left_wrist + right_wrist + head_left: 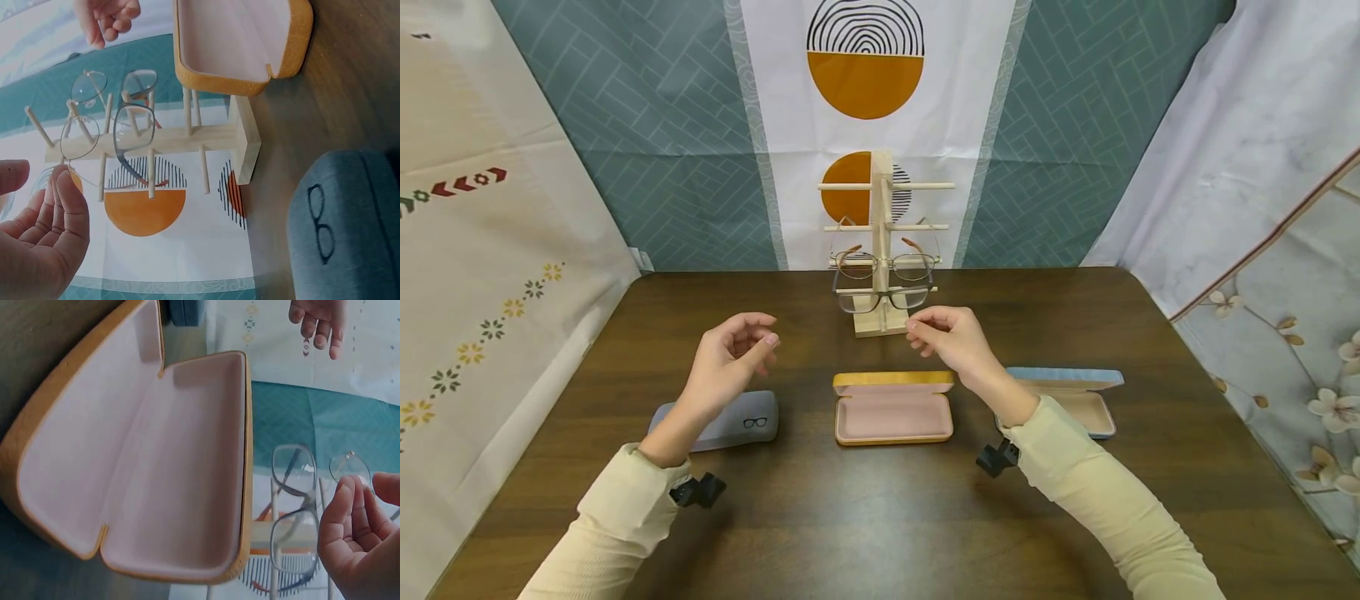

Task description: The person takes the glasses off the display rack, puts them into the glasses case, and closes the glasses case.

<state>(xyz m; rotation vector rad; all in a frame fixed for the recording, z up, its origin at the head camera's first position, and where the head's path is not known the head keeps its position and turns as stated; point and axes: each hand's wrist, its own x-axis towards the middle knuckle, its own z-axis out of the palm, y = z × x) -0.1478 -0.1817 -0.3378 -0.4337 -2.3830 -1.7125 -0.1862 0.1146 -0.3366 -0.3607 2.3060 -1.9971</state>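
Observation:
My left hand hovers above the closed grey fabric case, its fingers loosely curled with nothing between them. Near the foot of the wooden stand, my right hand hangs in the air, also loosely curled, and I see nothing in it. Two pairs of eyeglasses rest on the stand's pegs: thin-rimmed round ones above, dark-rimmed rectangular ones below. Between the hands an open yellow case with pink lining lies on the table, touched by neither hand.
An open blue case with a beige lining lies at the right, partly covered by my right forearm. All of it stands on a dark wooden table. A patterned cloth hangs behind the stand, with more cloths at both sides.

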